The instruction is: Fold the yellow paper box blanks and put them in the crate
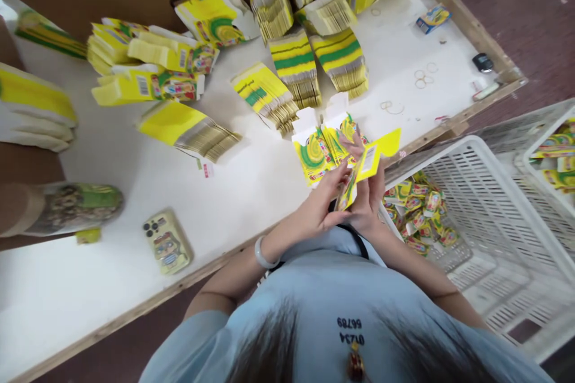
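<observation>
White tabletop [135, 179], wood-edged, stacked yellow cartons [296, 66]; white crate [494, 203] beside.

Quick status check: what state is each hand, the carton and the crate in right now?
left hand: gripping the carton's lower end
right hand: gripping the carton
yellow carton: flat, unfolded, held over the table edge
white crate: open, partly filled with packets

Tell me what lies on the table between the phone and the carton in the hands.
In the head view, nothing: only bare white table runs from the phone to the yellow carton that both hands hold.
</observation>
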Tool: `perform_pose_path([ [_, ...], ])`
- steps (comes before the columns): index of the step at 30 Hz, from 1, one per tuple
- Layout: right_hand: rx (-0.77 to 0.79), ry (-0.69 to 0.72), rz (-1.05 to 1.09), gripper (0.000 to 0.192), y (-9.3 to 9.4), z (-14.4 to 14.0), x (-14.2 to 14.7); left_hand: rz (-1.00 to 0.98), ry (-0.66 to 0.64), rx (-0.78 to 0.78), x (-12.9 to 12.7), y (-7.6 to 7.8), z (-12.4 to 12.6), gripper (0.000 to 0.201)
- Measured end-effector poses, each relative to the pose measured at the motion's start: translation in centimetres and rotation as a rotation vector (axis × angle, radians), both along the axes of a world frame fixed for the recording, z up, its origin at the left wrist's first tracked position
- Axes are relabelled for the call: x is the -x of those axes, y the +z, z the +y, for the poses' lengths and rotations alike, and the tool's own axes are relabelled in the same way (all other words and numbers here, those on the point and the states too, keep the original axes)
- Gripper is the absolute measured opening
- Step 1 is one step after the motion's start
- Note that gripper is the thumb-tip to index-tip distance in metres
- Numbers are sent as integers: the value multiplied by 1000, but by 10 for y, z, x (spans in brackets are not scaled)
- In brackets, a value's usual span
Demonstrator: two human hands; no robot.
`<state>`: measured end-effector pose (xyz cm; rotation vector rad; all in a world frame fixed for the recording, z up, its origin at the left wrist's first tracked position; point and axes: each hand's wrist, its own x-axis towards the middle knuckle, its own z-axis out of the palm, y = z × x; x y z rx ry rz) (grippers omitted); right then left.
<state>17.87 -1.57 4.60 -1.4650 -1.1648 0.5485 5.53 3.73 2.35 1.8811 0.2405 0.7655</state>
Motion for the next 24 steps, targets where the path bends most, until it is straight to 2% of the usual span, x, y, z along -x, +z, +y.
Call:
perform_pose_path([
  [3,-54,-56,212,38,0,-1,-1,-30,51,104,4,0,-3,75],
  [6,34,-18,351,33,0,-4,-4,-31,111,236,11,-3,-6,69],
  [9,58,-37,400,28,-2,-7,-4,19,186,312,17,-5,-12,59],
  [12,71,-84,400,28,-4,-10,0,69,201,382,18,-1,-18,49],
  [17,134,-172,249,28,-15,-22,4,111,237,594,15,6,-28,53],
  [20,76,-198,21,26,-26,-36,1,104,268,622,18,1,-35,57],
  [22,15,-232,-125,21,-32,-45,-2,75,264,619,23,-5,-41,67],
  [24,-25,-208,-165,17,-35,-53,-5,53,225,593,30,-10,-46,75],
])
